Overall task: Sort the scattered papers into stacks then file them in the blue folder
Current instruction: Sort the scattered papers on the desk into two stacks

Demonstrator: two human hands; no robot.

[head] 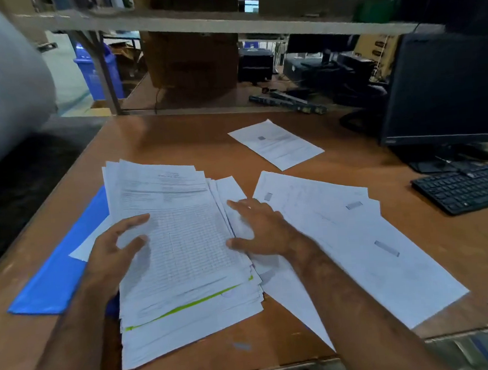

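The sorting looks nearly done and the person seems to be squaring up the main stack (183, 247) before filing. The left hand (117, 248) rests at the stack's left edge with fingers spread and loosely bent, pinching nothing; the right hand (257, 230) lies flat against its right edge, fingers straight, so neither grip is closed on anything. The blue folder (55, 273) lies partly under the stack's left side, its near corner poking out toward the surface's edge. A looser spread of sheets (356, 240) fans out to the right, and one single sheet (276, 143) sits apart farther back. I'd judge the next move calls for gathering those strays, then lifting the stack clear so the folder can open.

The brown surface (193, 136) also carries a keyboard (465, 188) and a dark monitor (446, 84) on the right. Behind stand shelving, cardboard boxes and a blue bin (90, 71).
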